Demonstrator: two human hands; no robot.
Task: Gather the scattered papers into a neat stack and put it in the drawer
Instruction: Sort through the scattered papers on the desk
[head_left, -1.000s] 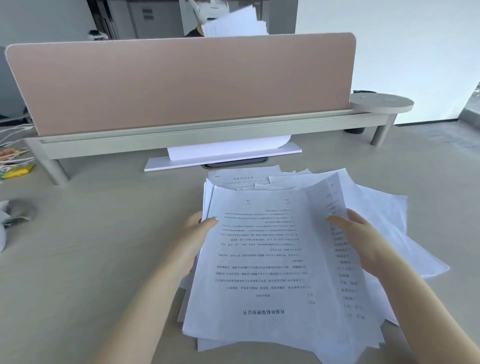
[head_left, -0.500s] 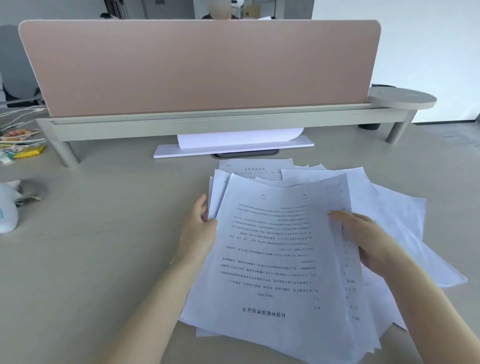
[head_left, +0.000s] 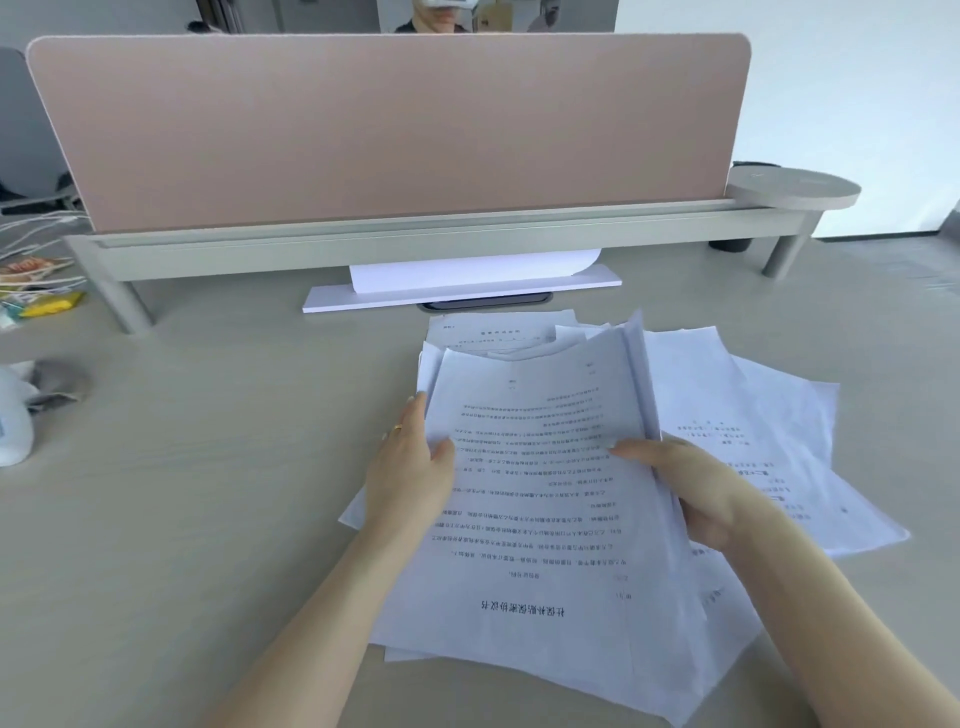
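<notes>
A loose pile of white printed papers (head_left: 540, 519) lies on the pale desk in front of me, its sheets fanned and uneven. My left hand (head_left: 410, 467) grips the pile's left edge, thumb on the top sheet. My right hand (head_left: 696, 488) holds the right edge, thumb on top and fingers under, and that edge is lifted and curled up. More sheets (head_left: 769, 441) lie spread flat on the desk to the right, outside the gathered part. No drawer is in view.
A pink divider panel (head_left: 389, 130) on a grey rail (head_left: 415, 244) closes the desk's far side. A white shelf with a sheet (head_left: 467, 286) sits under it. A white object (head_left: 13, 431) and colourful packets (head_left: 36, 291) lie at the left. A person sits beyond the divider.
My right hand has pulled the right edge of the top sheets up and inward, uncovering the sheets at the right. My left thumb has come onto the top sheet. The view shifted slightly.
</notes>
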